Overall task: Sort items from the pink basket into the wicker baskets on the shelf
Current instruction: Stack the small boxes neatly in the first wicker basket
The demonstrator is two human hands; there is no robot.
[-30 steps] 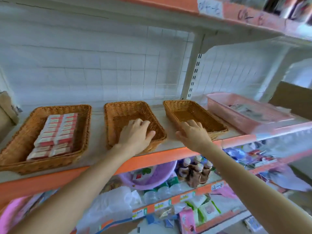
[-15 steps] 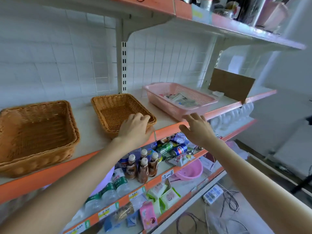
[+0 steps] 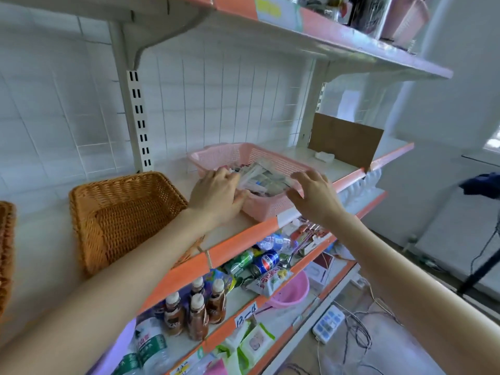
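The pink basket (image 3: 273,158) stands on the middle shelf (image 3: 40,234), near its orange front edge, and holds a loose heap of small packets (image 3: 266,180) whose print is too blurred to read. Both bare hands are at the basket's near side.

The left hand (image 3: 216,194) lies over the near-left corner of the pink basket. Its thumb runs along the outside of the front wall and its fingers bend over the rim onto the packets, touching them. Whether they pinch a packet I cannot tell, as the knuckles hide the fingertips.

The right hand (image 3: 316,197) hovers at the near-right corner of the pink basket with its fingers spread and relaxed. It holds nothing, and its fingertips are just above the rim.

To the left of the pink basket, a little apart from it on the same shelf, sits a wicker basket (image 3: 121,212) with nothing visible inside. Farther left of it, only the edge of a second wicker basket (image 3: 5,253) shows at the frame border.

Behind and to the right of the pink basket a brown cardboard sheet (image 3: 346,142) stands upright against the shelf post.

Below the pink basket, the lower shelf carries mixed goods: brown bottles (image 3: 197,312), drink cans (image 3: 266,261) lying on their sides and a pink bowl (image 3: 293,292).
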